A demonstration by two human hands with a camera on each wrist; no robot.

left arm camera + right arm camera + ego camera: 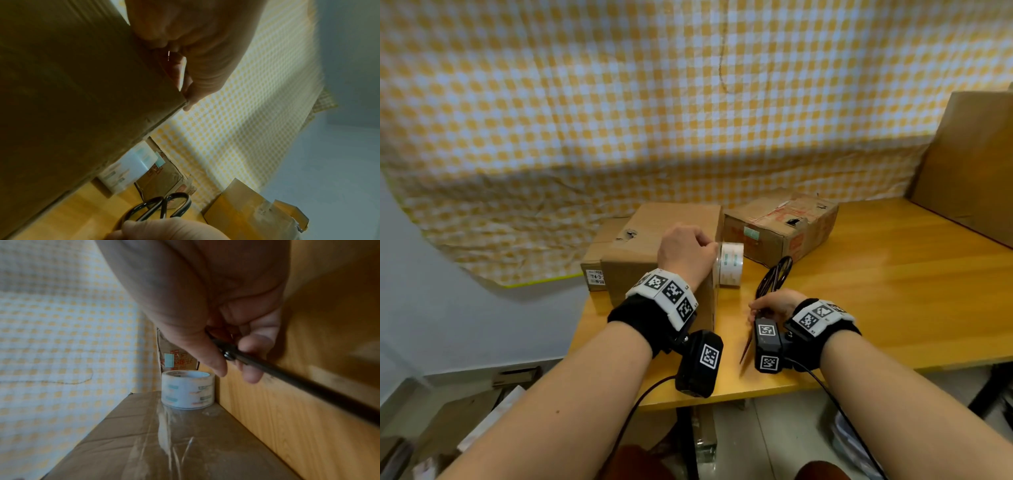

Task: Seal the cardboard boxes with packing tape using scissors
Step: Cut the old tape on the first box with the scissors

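right wrist view shows the right hand (205,308) with thumb and fingers curled round dark scissors (287,378), gripped near the pivot, the closed blades running back toward the wrist. from the head view the handles (777,274) point away from the person and the blade tips point back toward the table's (893,291) near edge. the left hand (686,250) sits on the top corner of the near cardboard box (640,250); its fingers are curled over the right-hand edge, and the left wrist view shows the fingertips (189,97) pressing against that edge. whether they pinch tape film i cannot tell. the tape roll (731,264) hangs just beside that hand against the box's right side, with a clear strip running down that side toward the near edge. a second, worn box (780,228) lies behind the roll, near it.

this looks like the cutting step: tape is laid and the roll is still attached. the next move likely calls for turning the scissors so the blades face the strip, opening them, and snipping close to the roll while the left hand keeps the film taut.
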